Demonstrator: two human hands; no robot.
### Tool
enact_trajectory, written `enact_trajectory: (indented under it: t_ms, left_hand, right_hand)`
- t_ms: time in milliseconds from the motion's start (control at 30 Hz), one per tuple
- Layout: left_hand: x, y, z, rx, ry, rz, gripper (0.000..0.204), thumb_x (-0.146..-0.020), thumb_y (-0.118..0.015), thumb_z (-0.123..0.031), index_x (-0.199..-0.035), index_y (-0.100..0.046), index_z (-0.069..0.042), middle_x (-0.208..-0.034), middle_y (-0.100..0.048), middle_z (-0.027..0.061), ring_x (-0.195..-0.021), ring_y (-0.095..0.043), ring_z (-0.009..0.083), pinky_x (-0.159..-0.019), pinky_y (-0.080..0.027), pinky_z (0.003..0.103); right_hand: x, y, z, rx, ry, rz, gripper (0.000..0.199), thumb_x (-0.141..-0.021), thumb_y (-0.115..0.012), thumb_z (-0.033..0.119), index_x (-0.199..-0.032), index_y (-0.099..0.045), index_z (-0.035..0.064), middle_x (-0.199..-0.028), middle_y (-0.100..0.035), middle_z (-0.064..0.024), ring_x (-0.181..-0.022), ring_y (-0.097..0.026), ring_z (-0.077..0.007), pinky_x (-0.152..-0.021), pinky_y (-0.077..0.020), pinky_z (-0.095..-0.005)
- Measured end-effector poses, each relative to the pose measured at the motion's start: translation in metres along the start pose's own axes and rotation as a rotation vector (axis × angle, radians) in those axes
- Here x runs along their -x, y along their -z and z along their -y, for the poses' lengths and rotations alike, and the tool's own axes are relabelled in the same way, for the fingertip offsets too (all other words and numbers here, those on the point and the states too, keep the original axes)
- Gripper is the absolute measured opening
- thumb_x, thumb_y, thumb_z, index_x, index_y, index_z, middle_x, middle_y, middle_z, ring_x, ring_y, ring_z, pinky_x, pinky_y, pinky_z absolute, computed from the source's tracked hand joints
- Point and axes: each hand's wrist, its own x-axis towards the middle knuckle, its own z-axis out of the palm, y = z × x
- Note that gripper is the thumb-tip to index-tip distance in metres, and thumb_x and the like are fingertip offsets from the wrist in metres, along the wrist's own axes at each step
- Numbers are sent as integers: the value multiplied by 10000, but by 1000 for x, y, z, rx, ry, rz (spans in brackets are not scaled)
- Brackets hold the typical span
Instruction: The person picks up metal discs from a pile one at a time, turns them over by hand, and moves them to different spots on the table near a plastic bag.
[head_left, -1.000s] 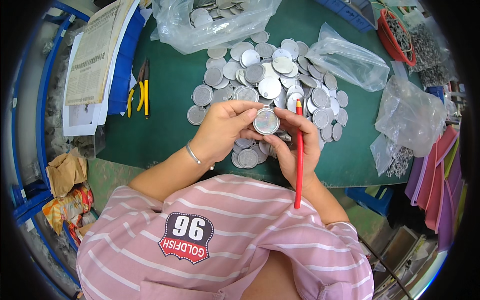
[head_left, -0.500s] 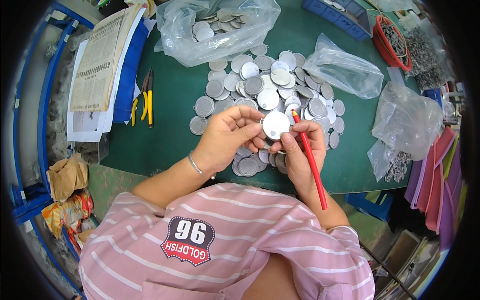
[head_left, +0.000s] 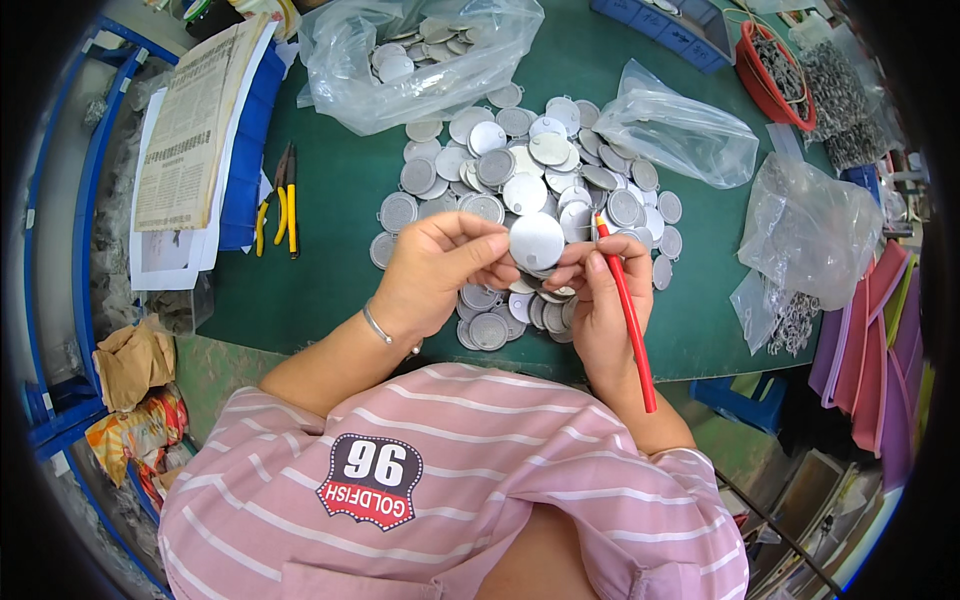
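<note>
My left hand (head_left: 440, 265) pinches the left edge of a round silver metal disc (head_left: 537, 241), whose smooth face with a small grey spot near the bottom is turned up. Slanting across my right hand (head_left: 605, 285) is a red pencil (head_left: 629, 320), held with its yellowish tip pointing away from me. The right fingertips are close to the disc's lower right edge; I cannot tell whether they touch it. Beyond and beneath both hands spreads a pile of similar discs (head_left: 497, 168), some smooth, others textured, several with small loops at the rim.
On the green table (head_left: 330, 180), a clear bag of discs (head_left: 420, 85) lies at the far side, with another clear bag (head_left: 680, 130) right of the pile. Yellow-handled pliers (head_left: 283, 205) lie left, near a newspaper (head_left: 190, 130). A red basket (head_left: 775, 75) holds metal pieces at far right.
The disc has turned in my left hand: its spot has shifted lower left and its loop no longer shows. My right fingers have drawn back slightly from it. The whole view has shifted slightly.
</note>
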Motion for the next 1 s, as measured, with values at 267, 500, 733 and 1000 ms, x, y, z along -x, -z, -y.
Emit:
enact_trajectory:
  t_ms: [267, 500, 733, 1000]
  left_hand:
    - [-32, 22, -80, -222, -517, -246, 207, -830, -571, -81, -992, -563, 47, -934, -619, 146, -850, -618, 191, -707, -507, 262]
    - [-13, 77, -36, -1637, -299, -274, 389, -637, -732, -252, -896, -571, -11, -793, -550, 158, -731, -559, 314, -663, -466, 365]
    - [-8, 76, -41, -1457, -429, -230, 301, -678, -689, -149, -907, -558, -5, -809, -577, 159, -756, -568, 335, -672, -460, 388]
    - [6, 1, -28, -923, -328, 153, 467, -652, -691, 24, -1074, -499, -35, -752, -596, 27, -632, -526, 76, -589, -442, 208]
  right_hand:
    - [3, -3, 1, 13, 17, 18, 117, -891, -411, 35, -1006, -397, 15, -855, -580, -177, -667, -575, -158, -630, -498, -279]
    - [4, -5, 1, 74, -67, 24, 94, -886, -428, 34, -977, -413, 14, -831, -578, -158, -646, -555, -144, -628, -480, -260]
    - [3, -9, 1, 95, -55, 59, 84, -877, -447, 26, -957, -423, 15, -805, -582, -138, -640, -549, -132, -620, -467, -243]
    - [-5, -21, 6, 400, 69, 228, 194, -801, -583, -24, -956, -476, 21, -907, -570, -62, -744, -517, -63, -646, -440, -188]
